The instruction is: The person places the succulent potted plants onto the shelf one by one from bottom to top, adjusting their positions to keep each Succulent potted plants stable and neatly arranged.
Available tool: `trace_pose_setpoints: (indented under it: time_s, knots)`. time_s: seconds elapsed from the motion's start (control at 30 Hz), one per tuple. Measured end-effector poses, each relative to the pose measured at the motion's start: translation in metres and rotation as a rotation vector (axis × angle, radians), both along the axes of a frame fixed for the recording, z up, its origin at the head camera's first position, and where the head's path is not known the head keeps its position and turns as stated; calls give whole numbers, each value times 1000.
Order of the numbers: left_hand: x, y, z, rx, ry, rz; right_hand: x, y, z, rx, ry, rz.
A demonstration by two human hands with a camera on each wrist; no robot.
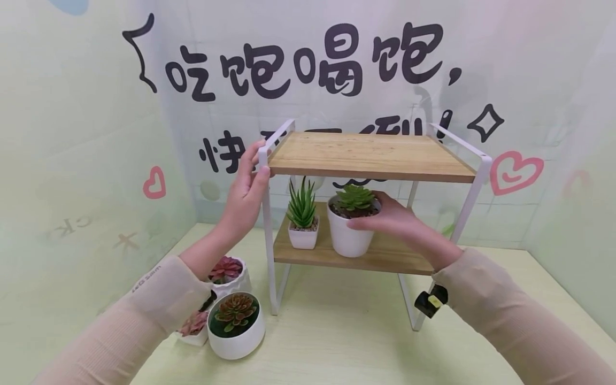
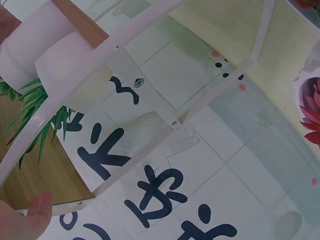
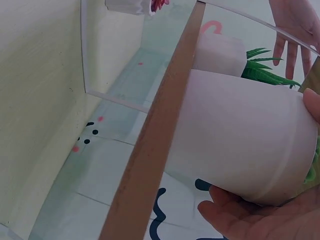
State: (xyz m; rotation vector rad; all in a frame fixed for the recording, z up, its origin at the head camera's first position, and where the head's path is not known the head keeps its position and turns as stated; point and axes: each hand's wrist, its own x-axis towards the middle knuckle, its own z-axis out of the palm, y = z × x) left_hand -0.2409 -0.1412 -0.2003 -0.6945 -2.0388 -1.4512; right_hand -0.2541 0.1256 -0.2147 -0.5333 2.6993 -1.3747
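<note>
A two-tier shelf rack (image 1: 370,155) with wooden boards and a white metal frame stands on the table. My left hand (image 1: 247,190) holds its upper left corner, the thumb in front of the post. Between the boards, my right hand (image 1: 392,216) grips a large white potted succulent (image 1: 350,235) by its rim, thumb in front and fingers round the far side. The pot stands at the lower board's front edge in the head view. To its left on that board is a small square white pot with a spiky aloe-like plant (image 1: 303,214).
Left of the rack on the pale table (image 1: 327,342) are a round white pot with a reddish-green succulent (image 1: 237,337), a textured white pot with a red succulent (image 1: 240,280) and a pink-leaved plant (image 1: 194,323), partly behind my left sleeve. A printed curtain (image 1: 308,32) hangs behind.
</note>
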Motion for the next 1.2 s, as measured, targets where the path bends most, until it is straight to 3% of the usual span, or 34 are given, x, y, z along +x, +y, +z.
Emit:
trace_pose_setpoints:
  time_s: [0.9, 1.03, 1.2]
  knots:
    - [-2, 1, 0, 2, 12, 7, -3, -2, 4, 8, -144, -30]
    - [-1, 1, -1, -15, -8, 13, 7, 2, 6, -52, -102, -51]
    - [0, 0, -1, -25, -11, 10, 33, 15, 16, -10, -13, -42]
